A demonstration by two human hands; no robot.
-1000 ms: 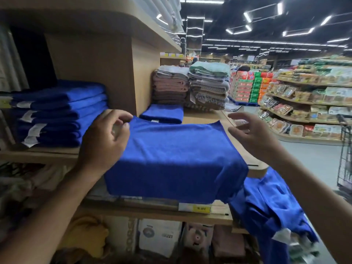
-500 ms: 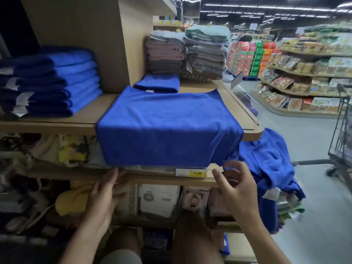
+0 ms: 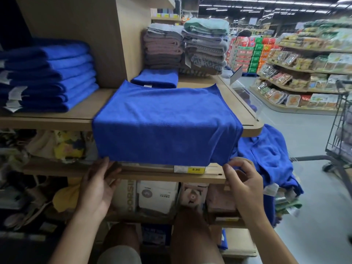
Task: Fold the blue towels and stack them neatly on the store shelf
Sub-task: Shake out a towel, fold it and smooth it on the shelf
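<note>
- While one spread blue towel [image 3: 165,122] lies flat on the wooden shelf [image 3: 57,121], its front half hangs down over the shelf edge; the hem reaches almost to the lower shelf [image 3: 152,175].
- The left hand [image 3: 97,189] is under the left corner of the hanging hem, with the palm turned up; its fingers [image 3: 102,168] are straight and close together, with the tips at the hem; if they touch the cloth, one cannot tell.
- The right hand [image 3: 245,185] is at the right corner of the hem; its fingers [image 3: 245,164] are curled and the thumb tip is against the corner; whether thumb and forefinger pinch the cloth, one cannot tell.
- A stack of folded blue towels [image 3: 47,75] stands on the same shelf at the left, apart from the spread one; white tags show at its folds.
- A single folded blue towel [image 3: 155,78] lies just behind the far edge of the spread one.
- A heap of unfolded blue towels [image 3: 266,155] hangs at the right end of the shelving, below the shelf corner and just beside the right hand.
- Two piles of grey and brown towels [image 3: 182,48] stand at the back of the shelf; the top of the right pile is pale green.
- A yellow price label [image 3: 196,169] marked 5.80 sits on the front of the lower shelf, between the two hands; boxes [image 3: 158,195] stand under it; a shopping trolley [image 3: 341,130] is in the aisle at the far right.
</note>
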